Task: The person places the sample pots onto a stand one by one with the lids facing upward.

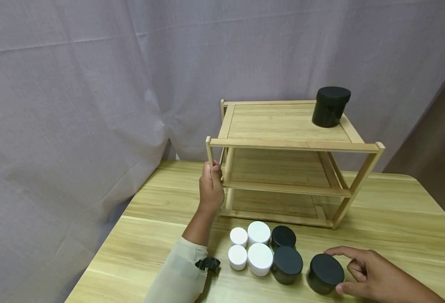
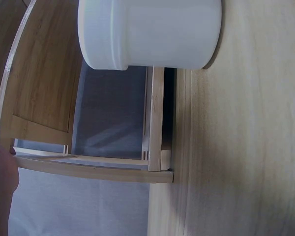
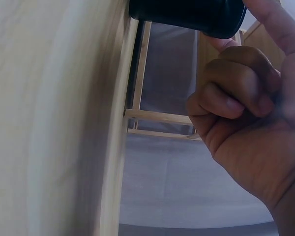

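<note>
My left hand (image 1: 211, 187) grips the front left post of a three-tier wooden shelf (image 1: 296, 145). Between thumb and index finger, my right hand (image 1: 370, 271) pinches a black lidded jar (image 1: 325, 271) at the table's front right; its other fingers are curled into the palm, as the right wrist view shows. To the left of that jar stand two more black jars, one (image 1: 287, 261) in front of the other (image 1: 283, 237). Beside them are two larger white jars (image 1: 260, 257) and two smaller white ones (image 1: 237, 256). In the left wrist view a white jar (image 2: 152, 32) looms close.
A taller black jar (image 1: 330, 107) stands on the shelf's top tier, at the right. The wooden table (image 1: 162, 227) carries everything. Grey cloth (image 1: 94, 105) hangs behind the shelf and along the left side.
</note>
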Motion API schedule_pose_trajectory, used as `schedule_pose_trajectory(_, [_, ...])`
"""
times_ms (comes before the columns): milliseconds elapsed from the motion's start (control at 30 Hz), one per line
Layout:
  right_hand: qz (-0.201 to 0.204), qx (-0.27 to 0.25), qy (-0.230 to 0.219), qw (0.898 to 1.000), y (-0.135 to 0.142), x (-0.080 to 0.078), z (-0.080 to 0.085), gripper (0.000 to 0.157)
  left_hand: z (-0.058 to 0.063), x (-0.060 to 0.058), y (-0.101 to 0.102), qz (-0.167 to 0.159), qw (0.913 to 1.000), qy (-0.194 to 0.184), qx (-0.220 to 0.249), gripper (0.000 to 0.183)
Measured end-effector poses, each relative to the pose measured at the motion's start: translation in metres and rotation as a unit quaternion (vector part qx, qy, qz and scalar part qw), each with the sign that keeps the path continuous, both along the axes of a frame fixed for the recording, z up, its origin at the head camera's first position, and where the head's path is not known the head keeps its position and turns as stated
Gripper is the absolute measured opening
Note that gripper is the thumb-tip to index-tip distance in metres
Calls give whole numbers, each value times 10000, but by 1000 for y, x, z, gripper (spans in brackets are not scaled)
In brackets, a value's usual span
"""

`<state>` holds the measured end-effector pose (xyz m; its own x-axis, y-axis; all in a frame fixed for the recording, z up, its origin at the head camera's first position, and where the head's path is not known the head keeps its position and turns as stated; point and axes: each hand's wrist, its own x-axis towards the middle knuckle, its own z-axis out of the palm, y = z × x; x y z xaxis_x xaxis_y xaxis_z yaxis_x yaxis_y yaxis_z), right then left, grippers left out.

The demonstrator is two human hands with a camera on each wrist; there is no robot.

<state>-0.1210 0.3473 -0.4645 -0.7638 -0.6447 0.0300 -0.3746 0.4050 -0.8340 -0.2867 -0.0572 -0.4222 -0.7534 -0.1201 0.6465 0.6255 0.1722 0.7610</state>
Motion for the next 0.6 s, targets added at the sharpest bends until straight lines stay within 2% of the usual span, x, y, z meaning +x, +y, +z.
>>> schedule_pose_trajectory(67, [9,-31,-96,9999,-1,0,0,57,0,0,0,-25,10000,-21,0,30])
schedule_pose_trajectory(267, [51,86,160,9998,-2,-1,0,56,1,2,-1,8,10000,-54,38,36])
schedule_pose_trajectory(367, [91,65,128,9999,-1,-1,1,55,1,2,-1,7,10000,-38,14,39])
schedule_pose_trajectory(600, [13,6,182,9998,1,0,2,53,1,1,0,67,9999,-76,-22,28])
